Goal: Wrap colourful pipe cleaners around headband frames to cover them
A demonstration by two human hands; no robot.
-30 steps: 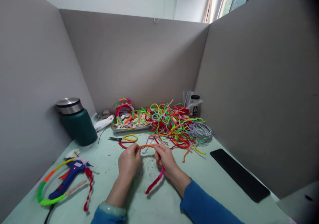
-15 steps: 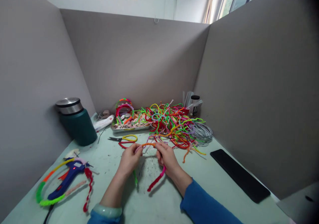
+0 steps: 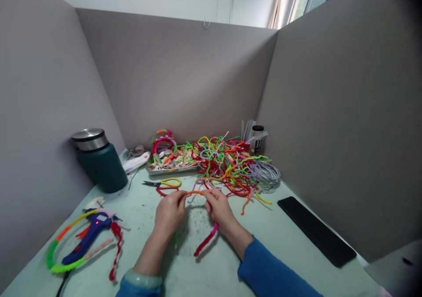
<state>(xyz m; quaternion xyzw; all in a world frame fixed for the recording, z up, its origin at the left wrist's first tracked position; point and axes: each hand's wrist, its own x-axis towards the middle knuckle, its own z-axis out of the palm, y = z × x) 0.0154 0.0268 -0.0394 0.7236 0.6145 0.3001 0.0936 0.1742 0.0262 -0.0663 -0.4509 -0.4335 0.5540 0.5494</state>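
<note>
My left hand (image 3: 169,213) and my right hand (image 3: 219,209) are both closed on one arched band wrapped in fuzzy pipe cleaner (image 3: 195,193), held just above the pale green table (image 3: 290,253). Its orange top runs between my fingertips. Below my right hand the band hangs down as a pink and red tail (image 3: 205,242). A short green end (image 3: 175,240) shows under my left wrist.
A big tangle of coloured pipe cleaners (image 3: 231,163) lies behind my hands, beside a metal tray of bits (image 3: 171,160) and yellow-handled scissors (image 3: 165,183). At left are a green flask (image 3: 99,160), a blue glue gun (image 3: 87,240) and a finished band (image 3: 62,244). A black phone (image 3: 316,231) lies right.
My hands have stayed in place on the band. The left wrist has shifted slightly, and the green end under it shows less than half a second ago.
</note>
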